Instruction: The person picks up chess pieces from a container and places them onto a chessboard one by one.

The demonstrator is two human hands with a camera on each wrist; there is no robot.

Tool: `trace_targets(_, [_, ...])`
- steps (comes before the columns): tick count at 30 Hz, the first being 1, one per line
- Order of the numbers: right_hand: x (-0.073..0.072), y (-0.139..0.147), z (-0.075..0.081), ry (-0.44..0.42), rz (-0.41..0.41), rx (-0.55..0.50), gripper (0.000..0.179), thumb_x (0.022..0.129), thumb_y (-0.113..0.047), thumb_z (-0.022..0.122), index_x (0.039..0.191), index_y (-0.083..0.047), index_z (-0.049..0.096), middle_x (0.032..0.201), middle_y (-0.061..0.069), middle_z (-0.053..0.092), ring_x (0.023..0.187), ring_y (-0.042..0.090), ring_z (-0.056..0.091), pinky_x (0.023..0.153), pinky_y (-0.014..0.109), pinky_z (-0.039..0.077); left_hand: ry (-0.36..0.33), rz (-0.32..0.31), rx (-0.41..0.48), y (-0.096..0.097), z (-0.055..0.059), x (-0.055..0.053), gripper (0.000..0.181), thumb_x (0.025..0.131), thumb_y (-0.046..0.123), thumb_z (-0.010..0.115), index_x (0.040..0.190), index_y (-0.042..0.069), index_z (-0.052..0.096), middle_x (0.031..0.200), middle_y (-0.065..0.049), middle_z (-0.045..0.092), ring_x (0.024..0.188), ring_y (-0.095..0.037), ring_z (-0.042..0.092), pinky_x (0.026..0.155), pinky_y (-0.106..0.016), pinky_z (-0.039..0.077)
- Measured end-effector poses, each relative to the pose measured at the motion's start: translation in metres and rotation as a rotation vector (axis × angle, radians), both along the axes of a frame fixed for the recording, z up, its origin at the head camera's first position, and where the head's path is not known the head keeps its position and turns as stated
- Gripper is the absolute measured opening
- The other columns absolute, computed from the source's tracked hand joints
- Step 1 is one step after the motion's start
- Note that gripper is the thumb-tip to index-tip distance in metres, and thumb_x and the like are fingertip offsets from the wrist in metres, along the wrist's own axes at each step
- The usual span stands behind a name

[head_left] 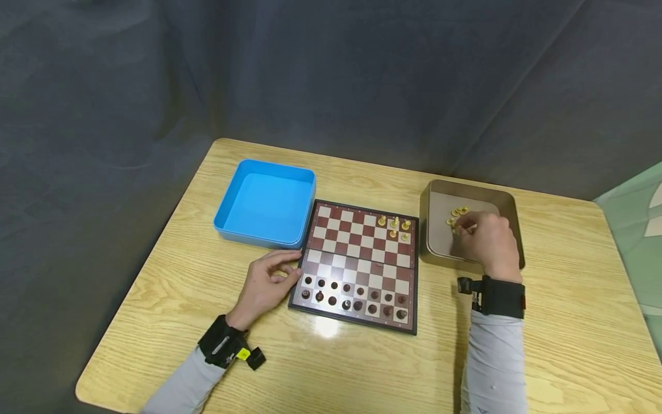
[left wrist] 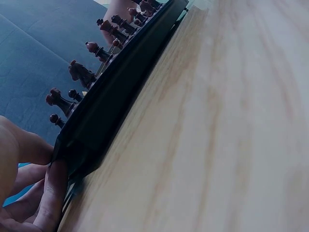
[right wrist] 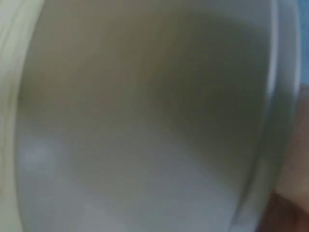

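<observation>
A chessboard point(head_left: 357, 267) lies at the table's middle, with two rows of dark chess pieces point(head_left: 345, 296) along its near side. Several yellow chess pieces point(head_left: 395, 221) stand at its far right corner. My left hand point(head_left: 266, 282) rests against the board's left edge, thumb and fingertips touching it; the left wrist view shows the thumb point(left wrist: 55, 193) at the board's corner. My right hand point(head_left: 488, 241) reaches into a metal tin point(head_left: 430, 230), fingers bent down beside loose yellow pieces point(head_left: 457, 213). Its fingertips are partly hidden, and I cannot tell whether they hold a piece.
A blue square tray point(head_left: 266, 198) stands left of the board's far corner. The tin's wall point(right wrist: 135, 121) fills most of the right wrist view, blurred. Wooden tabletop point(head_left: 155, 287) surrounds everything, and a dark curtain point(head_left: 331, 86) hangs behind the far edge.
</observation>
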State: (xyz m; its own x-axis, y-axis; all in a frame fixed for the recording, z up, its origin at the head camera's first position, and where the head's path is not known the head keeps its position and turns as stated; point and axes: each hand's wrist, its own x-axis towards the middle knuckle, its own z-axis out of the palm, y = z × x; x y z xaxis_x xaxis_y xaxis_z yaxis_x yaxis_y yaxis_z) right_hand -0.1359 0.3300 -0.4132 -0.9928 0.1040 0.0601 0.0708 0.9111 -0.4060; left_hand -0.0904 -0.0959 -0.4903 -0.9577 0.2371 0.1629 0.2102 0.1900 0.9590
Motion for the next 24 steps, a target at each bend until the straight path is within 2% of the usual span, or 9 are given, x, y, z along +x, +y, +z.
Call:
trace_targets(11, [-0.001,0.001,-0.005,-0.015,-0.025,0.019,0.009,0.076,-0.009,0.063,0.085,-0.011,0.066,0.080,0.007,0.062,0.056,0.021,0.054,0.035,0.031,0.038,-0.007,-0.007,0.019,0.001,0.003,0.000,0.035,0.075,0.007,0.066,0.109,0.007,0.059,0.110,-0.005,0.053,0.074,-0.018,0.058,0.049,-0.025,0.051])
trace_targets(18, [-0.003,0.002,-0.009,0.002,-0.028,0.028,0.008,0.076,-0.009,0.063,0.083,-0.011,0.066,0.078,0.007,0.063,0.055,0.022,0.055,0.035,0.032,0.039,-0.007,-0.021,0.023,0.004,0.027,0.005,0.033,0.075,-0.001,0.063,0.108,-0.002,0.057,0.109,-0.015,0.052,0.074,-0.026,0.057,0.051,-0.028,0.052])
trace_targets(21, [-0.003,0.002,-0.009,0.004,-0.032,0.029,0.007,0.076,-0.010,0.063,0.083,-0.011,0.066,0.078,0.007,0.063,0.055,0.022,0.055,0.035,0.032,0.038,-0.006,-0.024,0.021,0.004,0.029,0.006,0.034,0.075,-0.002,0.063,0.109,-0.003,0.057,0.110,-0.016,0.052,0.075,-0.027,0.057,0.052,-0.028,0.052])
trace_targets(24, [-0.002,0.001,-0.008,0.010,-0.033,0.028,0.007,0.076,-0.010,0.063,0.082,-0.011,0.066,0.077,0.007,0.063,0.053,0.022,0.054,0.034,0.031,0.038,-0.014,-0.023,0.026,0.003,0.025,0.006,0.034,0.075,-0.001,0.064,0.109,-0.002,0.057,0.110,-0.015,0.052,0.074,-0.026,0.058,0.051,-0.028,0.052])
